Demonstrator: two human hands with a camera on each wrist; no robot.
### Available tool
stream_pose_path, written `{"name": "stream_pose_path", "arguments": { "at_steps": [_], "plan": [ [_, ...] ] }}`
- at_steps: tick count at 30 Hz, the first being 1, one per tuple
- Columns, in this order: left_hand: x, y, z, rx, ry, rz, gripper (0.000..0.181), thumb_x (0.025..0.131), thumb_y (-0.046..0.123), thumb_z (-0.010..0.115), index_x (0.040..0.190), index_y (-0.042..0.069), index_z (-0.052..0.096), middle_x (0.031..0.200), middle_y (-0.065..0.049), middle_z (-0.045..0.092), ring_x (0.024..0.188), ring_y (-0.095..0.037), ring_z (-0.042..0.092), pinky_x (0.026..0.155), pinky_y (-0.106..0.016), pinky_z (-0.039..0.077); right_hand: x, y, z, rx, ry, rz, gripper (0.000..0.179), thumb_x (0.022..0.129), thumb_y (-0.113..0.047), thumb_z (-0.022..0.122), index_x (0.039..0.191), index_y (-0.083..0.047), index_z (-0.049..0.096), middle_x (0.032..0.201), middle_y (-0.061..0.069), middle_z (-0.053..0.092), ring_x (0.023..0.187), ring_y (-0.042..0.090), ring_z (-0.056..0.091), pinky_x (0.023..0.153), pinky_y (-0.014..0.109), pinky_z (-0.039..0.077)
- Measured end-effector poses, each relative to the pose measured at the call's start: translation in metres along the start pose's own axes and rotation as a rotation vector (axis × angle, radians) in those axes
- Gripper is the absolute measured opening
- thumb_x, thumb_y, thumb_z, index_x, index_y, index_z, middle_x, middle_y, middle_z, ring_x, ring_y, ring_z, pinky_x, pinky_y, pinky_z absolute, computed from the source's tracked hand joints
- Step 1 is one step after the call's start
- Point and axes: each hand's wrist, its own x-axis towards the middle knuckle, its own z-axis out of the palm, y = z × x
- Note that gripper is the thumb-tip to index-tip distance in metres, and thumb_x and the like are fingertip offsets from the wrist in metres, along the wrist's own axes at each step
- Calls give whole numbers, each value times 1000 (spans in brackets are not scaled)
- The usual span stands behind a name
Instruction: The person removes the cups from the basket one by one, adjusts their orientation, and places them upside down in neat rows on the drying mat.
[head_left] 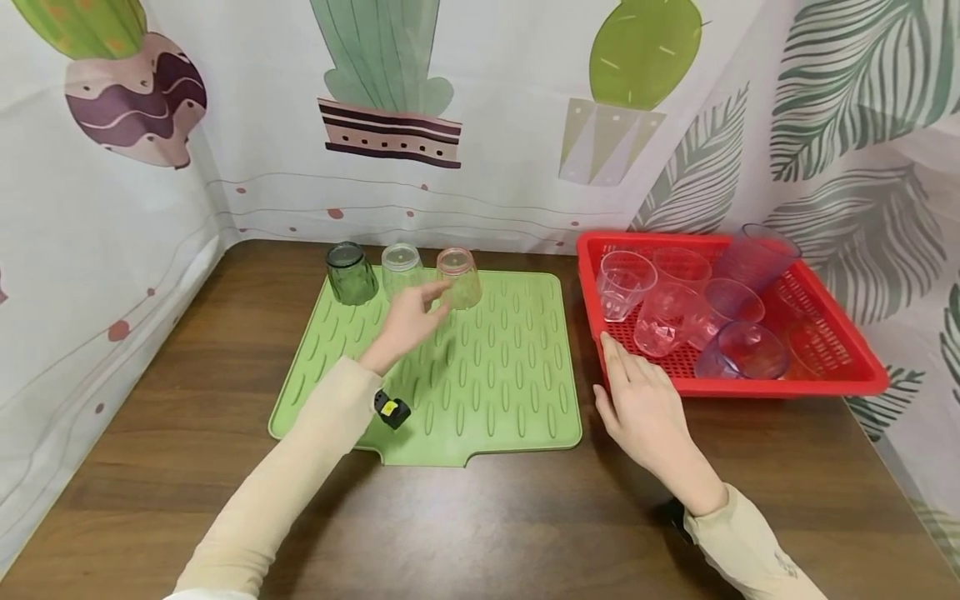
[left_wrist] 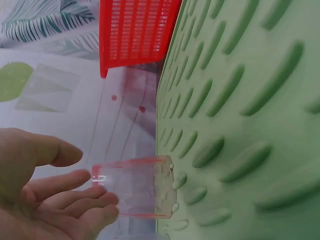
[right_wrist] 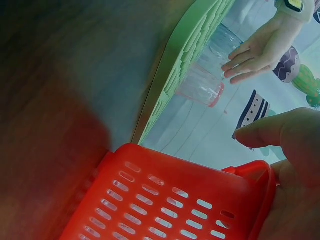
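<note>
My left hand (head_left: 408,323) hovers over the back of the green drying mat (head_left: 517,367), fingers loosely extended and thumb apart. Its fingertips are right at an upside-down pink-tinted glass (head_left: 460,279); the left wrist view shows them beside the base of this glass (left_wrist: 135,187). To its left, a clear glass (head_left: 402,265) and a dark green glass (head_left: 352,275) also stand upside down in a row. My right hand (head_left: 643,407) rests its extended fingers on the near left corner of the red basket (head_left: 765,387), with the thumb (right_wrist: 265,132) apart from the rim.
Several clear, pink and purple-tinted glasses lie in the basket, among them a clear glass (head_left: 622,283) and a purple one (head_left: 757,254) leaning over the back rim. A brown wooden table (head_left: 510,533) bears everything. A patterned curtain (head_left: 517,167) hangs behind.
</note>
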Motion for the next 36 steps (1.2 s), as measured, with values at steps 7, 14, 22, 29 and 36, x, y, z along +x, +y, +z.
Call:
{"name": "stream_pose_path", "arguments": {
  "at_steps": [7, 14, 22, 29, 36],
  "plan": [
    [-26, 2, -2, 93, -196, 9, 51, 99, 18, 52, 145, -1, 40, 149, -19, 42, 135, -39, 43, 112, -49, 37, 0, 0, 0, -6, -5, 0, 67, 81, -16, 69, 140, 5, 44, 126, 24, 62, 100, 39, 62, 84, 48, 51],
    [-44, 1, -4, 145, -272, 76, 54, 99, 19, 53, 146, -2, 37, 150, -20, 40, 124, -38, 55, 112, -50, 37, -1, 1, 0, -10, 4, 2, 67, 81, -16, 69, 140, 5, 45, 126, 24, 62, 99, 39, 62, 83, 48, 51],
    [-64, -7, -9, 191, -353, 114, 58, 99, 20, 54, 150, 3, 32, 142, -25, 48, 37, -7, 32, 57, -32, 49, 0, 0, 1, -3, 0, 1, 67, 81, -16, 69, 140, 5, 45, 127, 24, 61, 100, 39, 62, 83, 48, 51],
    [-87, -17, -14, 327, -407, 94, 65, 99, 26, 54, 151, -1, 26, 156, -25, 25, 121, -40, 56, 117, -52, 26, 1, 0, 0, 22, -10, 19, 64, 83, -17, 68, 139, 4, 46, 126, 23, 62, 103, 39, 63, 83, 49, 51],
    [-116, -17, -26, 363, -524, 91, 69, 99, 28, 53, 152, -3, 21, 158, -27, 14, 145, -46, 13, 117, -60, 16, 6, 0, -9, 108, -69, 85, 59, 89, -25, 66, 138, 3, 50, 130, 24, 60, 111, 41, 62, 91, 53, 51]
  ]
}}
